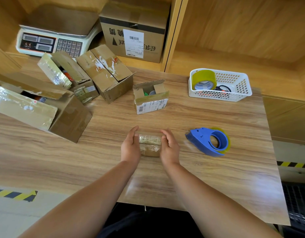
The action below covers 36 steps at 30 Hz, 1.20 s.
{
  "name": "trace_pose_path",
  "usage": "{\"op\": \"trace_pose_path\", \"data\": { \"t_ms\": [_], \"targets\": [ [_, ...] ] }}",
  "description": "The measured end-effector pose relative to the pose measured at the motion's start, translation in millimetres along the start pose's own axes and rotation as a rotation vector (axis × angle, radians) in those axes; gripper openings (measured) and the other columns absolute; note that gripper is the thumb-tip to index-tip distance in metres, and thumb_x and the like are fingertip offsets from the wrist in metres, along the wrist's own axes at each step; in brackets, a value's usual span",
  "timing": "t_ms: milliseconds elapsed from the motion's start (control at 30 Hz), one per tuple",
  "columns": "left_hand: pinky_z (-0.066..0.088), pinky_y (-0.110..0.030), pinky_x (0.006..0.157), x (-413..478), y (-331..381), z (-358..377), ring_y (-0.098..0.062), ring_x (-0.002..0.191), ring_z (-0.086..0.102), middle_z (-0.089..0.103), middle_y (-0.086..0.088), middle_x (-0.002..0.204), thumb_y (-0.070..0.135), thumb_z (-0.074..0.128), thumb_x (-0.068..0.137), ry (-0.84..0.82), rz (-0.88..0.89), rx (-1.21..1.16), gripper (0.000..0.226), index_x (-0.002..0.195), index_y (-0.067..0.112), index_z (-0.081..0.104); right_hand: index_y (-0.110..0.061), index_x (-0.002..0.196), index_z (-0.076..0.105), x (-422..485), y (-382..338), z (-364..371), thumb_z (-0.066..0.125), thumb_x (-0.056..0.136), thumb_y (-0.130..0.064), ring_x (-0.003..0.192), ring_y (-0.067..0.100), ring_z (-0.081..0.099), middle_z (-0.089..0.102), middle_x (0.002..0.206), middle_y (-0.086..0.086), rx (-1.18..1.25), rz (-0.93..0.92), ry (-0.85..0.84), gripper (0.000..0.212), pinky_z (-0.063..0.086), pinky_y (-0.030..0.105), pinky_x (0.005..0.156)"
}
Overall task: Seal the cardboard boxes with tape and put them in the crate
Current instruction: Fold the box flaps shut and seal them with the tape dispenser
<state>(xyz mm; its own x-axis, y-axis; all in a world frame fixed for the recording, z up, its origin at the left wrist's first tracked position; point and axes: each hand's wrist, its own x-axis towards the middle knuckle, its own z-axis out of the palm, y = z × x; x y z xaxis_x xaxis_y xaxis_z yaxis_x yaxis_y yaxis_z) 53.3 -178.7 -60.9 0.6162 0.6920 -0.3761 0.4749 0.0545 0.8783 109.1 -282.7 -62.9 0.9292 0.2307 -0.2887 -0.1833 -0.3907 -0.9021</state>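
Observation:
A small cardboard box [150, 143], its flaps closed and old clear tape across the top, lies on the wooden table [191, 114] in front of me. My left hand [130, 146] presses its left side and my right hand [170, 146] its right side, so both hands clasp it. A blue tape dispenser [209, 140] with yellowish tape lies on its side just to the right, untouched. Farther back stands another small box [150, 98] with open flaps and a shipping label. A dark crate [297, 205] shows at the lower right, beside the table.
Several open, taped cardboard boxes [62, 93] crowd the table's left half. A white basket [220, 85] at the back right holds a tape roll [204, 79] and scissors. A weighing scale [54, 38] and a large labelled box [134, 31] stand on the shelf behind.

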Motion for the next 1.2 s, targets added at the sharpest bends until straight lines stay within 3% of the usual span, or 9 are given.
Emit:
{"op": "trace_pose_path", "data": {
  "t_ms": [67, 133, 233, 333, 767, 867, 967, 1067, 1200],
  "targets": [
    [0.052, -0.033, 0.084, 3, -2, 0, -0.037, 0.092, 0.062, 0.063, -0.024, 0.111, 0.021, 0.036, 0.103, 0.003, -0.007, -0.041, 0.034, 0.131, 0.027, 0.054, -0.019, 0.127, 0.059, 0, -1, -2, 0.041, 0.101, -0.014, 0.141, 0.009, 0.026, 0.034, 0.153, 0.003, 0.007, 0.021, -0.023, 0.032, 0.02, 0.012, 0.106],
    [0.043, -0.049, 0.1, 6, -4, -2, -0.046, 0.118, 0.049, 0.055, -0.025, 0.126, 0.023, 0.037, 0.102, -0.042, -0.031, -0.036, 0.035, 0.134, 0.027, 0.051, -0.02, 0.137, 0.048, 1, 0, -5, 0.047, 0.1, -0.023, 0.143, 0.012, 0.024, 0.031, 0.154, 0.002, -0.083, 0.0, -0.077, 0.038, 0.02, 0.022, 0.113],
    [0.039, -0.045, 0.106, 8, -4, -12, -0.037, 0.127, 0.045, 0.046, -0.015, 0.142, 0.032, 0.052, 0.096, -0.25, 0.056, 0.173, 0.06, 0.149, 0.022, 0.025, -0.018, 0.147, 0.028, -1, -2, -10, 0.07, 0.081, -0.043, 0.142, 0.014, 0.022, 0.025, 0.153, 0.001, -0.237, -0.052, -0.199, 0.082, 0.023, 0.029, 0.113],
    [0.027, -0.032, 0.113, 9, 0, -24, -0.022, 0.141, 0.027, 0.023, -0.002, 0.157, 0.048, 0.064, 0.079, -0.413, 0.153, 0.314, 0.1, 0.153, 0.017, 0.004, -0.014, 0.147, 0.025, 2, -3, -12, 0.077, 0.076, -0.038, 0.138, 0.015, 0.025, 0.025, 0.149, 0.004, -0.297, -0.09, -0.244, 0.091, 0.021, 0.02, 0.105],
    [0.002, -0.01, 0.106, 32, 5, -46, 0.001, 0.137, -0.006, -0.008, 0.002, 0.159, 0.022, 0.042, 0.1, -0.733, 0.196, 0.498, 0.076, 0.149, 0.013, -0.015, -0.034, 0.151, 0.009, 28, -16, -53, 0.053, 0.096, -0.012, 0.145, 0.006, -0.004, -0.004, 0.159, -0.013, -0.34, 0.023, -0.706, 0.074, 0.003, 0.03, 0.119],
    [0.02, -0.017, 0.109, 29, 5, -50, -0.011, 0.143, 0.021, 0.015, 0.007, 0.158, 0.031, 0.047, 0.099, -0.577, 0.233, 0.587, 0.072, 0.153, 0.024, -0.001, -0.032, 0.151, 0.013, 33, -18, -61, 0.055, 0.096, -0.013, 0.143, 0.001, -0.003, 0.0, 0.157, -0.018, -0.392, -0.002, -0.75, 0.072, 0.002, 0.023, 0.116],
    [0.045, -0.028, 0.091, 19, 5, -41, -0.013, 0.115, 0.056, 0.056, 0.01, 0.132, 0.04, 0.066, 0.086, -0.148, 0.165, 0.499, 0.063, 0.141, 0.024, 0.04, -0.023, 0.147, 0.034, 32, -16, -58, 0.069, 0.087, -0.018, 0.14, 0.002, 0.019, 0.024, 0.15, -0.016, -0.446, -0.093, -0.617, 0.07, 0.015, 0.018, 0.112],
    [0.041, -0.025, 0.07, 10, 6, -23, -0.014, 0.092, 0.061, 0.066, 0.006, 0.101, 0.038, 0.072, 0.08, 0.122, 0.003, 0.31, 0.039, 0.111, 0.017, 0.062, -0.019, 0.127, 0.057, 25, -12, -51, 0.081, 0.073, -0.022, 0.114, 0.008, 0.052, 0.056, 0.123, -0.007, -0.418, -0.124, -0.442, 0.059, 0.037, 0.01, 0.089],
    [0.041, -0.026, 0.066, 9, 7, -10, -0.017, 0.083, 0.062, 0.068, 0.004, 0.087, 0.035, 0.067, 0.086, 0.2, -0.009, 0.204, 0.019, 0.094, 0.018, 0.069, -0.018, 0.099, 0.061, 19, -6, -42, 0.084, 0.068, -0.032, 0.092, 0.009, 0.054, 0.055, 0.098, -0.009, -0.452, -0.189, -0.323, 0.041, 0.041, 0.023, 0.074]
  ]
}}
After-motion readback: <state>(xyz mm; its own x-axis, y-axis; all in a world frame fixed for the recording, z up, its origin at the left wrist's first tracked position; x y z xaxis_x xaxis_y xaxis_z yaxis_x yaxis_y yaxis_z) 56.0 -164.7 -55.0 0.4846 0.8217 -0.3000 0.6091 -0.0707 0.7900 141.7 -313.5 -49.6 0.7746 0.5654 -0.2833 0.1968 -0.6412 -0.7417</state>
